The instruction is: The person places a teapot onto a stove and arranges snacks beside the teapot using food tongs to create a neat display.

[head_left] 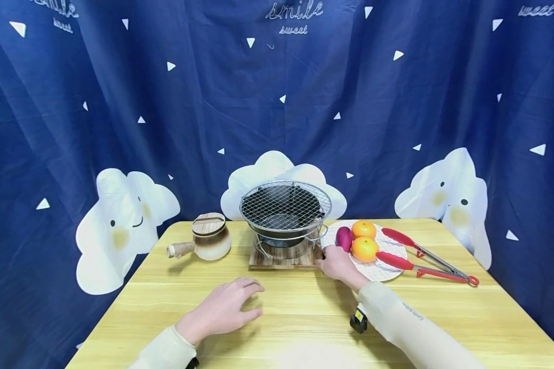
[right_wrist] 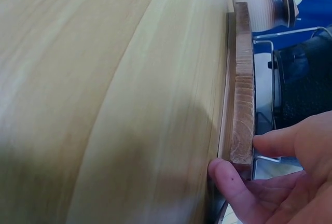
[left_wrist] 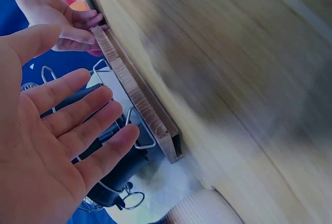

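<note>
A round grill (head_left: 283, 207) with a wire mesh top stands on a wire stand over a square brown wooden board (head_left: 283, 264). At the board's front right corner, my right hand (head_left: 339, 262) grips the wood. In the right wrist view the thumb (right_wrist: 277, 142) lies against the board's upper face, and a finger is at its lower edge. My left hand (head_left: 226, 307) hovers over the table in front of the board, holding nothing. Its fingers are spread and slightly bent, with the palm turned toward the grill in the left wrist view.
Right of the grill, a white plate (head_left: 383, 272) holds two oranges (head_left: 364, 250) and a purple oval item (head_left: 344, 238). Red-tipped tongs (head_left: 396, 261) lie across its right rim. A small lidded pot (head_left: 214, 247) with a side handle stands left. A blue curtain (head_left: 277, 128) hangs behind.
</note>
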`<state>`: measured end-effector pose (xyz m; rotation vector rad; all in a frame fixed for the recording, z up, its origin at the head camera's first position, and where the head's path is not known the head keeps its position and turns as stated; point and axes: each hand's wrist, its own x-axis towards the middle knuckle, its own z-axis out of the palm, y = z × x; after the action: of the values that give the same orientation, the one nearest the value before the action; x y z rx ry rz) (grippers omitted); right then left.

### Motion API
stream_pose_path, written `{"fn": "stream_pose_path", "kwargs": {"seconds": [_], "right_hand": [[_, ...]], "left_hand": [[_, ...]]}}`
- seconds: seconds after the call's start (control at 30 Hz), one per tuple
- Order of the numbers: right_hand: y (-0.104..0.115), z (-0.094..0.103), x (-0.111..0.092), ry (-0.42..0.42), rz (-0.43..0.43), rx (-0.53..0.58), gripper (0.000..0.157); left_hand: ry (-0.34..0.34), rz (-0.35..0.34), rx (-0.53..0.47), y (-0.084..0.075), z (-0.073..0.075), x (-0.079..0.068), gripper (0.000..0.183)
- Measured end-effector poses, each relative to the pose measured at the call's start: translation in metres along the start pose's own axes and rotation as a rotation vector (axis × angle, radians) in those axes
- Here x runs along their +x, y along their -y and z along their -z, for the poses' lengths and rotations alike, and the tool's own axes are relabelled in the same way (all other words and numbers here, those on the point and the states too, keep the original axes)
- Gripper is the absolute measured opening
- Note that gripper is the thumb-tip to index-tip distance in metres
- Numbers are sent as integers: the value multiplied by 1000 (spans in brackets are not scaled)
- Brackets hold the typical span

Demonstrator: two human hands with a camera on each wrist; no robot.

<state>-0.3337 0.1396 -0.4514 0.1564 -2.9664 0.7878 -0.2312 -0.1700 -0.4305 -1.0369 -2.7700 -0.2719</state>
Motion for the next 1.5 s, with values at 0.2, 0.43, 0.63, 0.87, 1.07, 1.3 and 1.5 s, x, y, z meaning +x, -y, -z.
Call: {"fn": "stream_pose_path", "kwargs": {"seconds": [0.2, 0.43, 0.63, 0.87, 1.07, 1.3, 1.5], "right_hand": [[1, 1, -1, -3, 9, -4, 22], [1, 0, -1, 2, 16, -3, 22], [3, 0, -3, 1, 20, 0, 21], [3, 2, -4, -6, 27, 8, 21], [2, 1, -3, 1, 23, -7, 20], [2, 1, -3, -3, 19, -34, 18], [1, 1, -2, -4, 28, -44, 18]], "left_hand": [[-5, 20, -27, 6, 3, -2, 45], [-49, 58, -52, 18, 14, -5, 43], [-98, 78, -16, 30, 26, -8, 40], [-140, 138, 41, 46, 39, -15, 36], [-210, 171, 69, 60, 49, -18, 33], [-274, 180, 27, 77, 63, -15, 29], [-279, 221, 32, 94, 67, -15, 30]]}}
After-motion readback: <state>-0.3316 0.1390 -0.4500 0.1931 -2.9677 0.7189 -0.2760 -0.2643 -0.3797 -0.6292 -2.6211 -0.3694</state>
